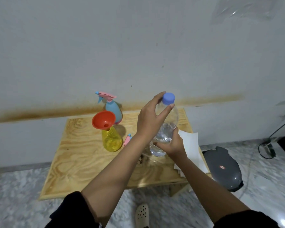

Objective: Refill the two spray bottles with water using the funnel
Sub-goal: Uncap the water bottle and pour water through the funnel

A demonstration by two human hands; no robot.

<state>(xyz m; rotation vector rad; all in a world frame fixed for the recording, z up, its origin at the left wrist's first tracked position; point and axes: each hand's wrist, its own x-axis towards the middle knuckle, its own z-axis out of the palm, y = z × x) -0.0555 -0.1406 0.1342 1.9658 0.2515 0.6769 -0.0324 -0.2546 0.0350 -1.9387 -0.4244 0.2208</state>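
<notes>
A clear water bottle (167,129) with a blue cap (168,98) is held above the wooden table (82,155). My left hand (152,117) pinches the cap between thumb and fingers. My right hand (169,143) grips the bottle's lower body. A yellow spray bottle (111,141) stands open with an orange funnel (103,120) in its neck. Behind it stands a blue spray bottle (114,111) with its pink and blue trigger head screwed on. A loose pink spray head (127,139) lies right of the yellow bottle, partly hidden by my left forearm.
White paper towels (192,148) lie on the table's right side. A dark grey bag-like object (224,168) sits on the marble floor to the right, with a black cable (270,145) beyond it. The wall stands right behind the table. A pale shoe (142,214) is below.
</notes>
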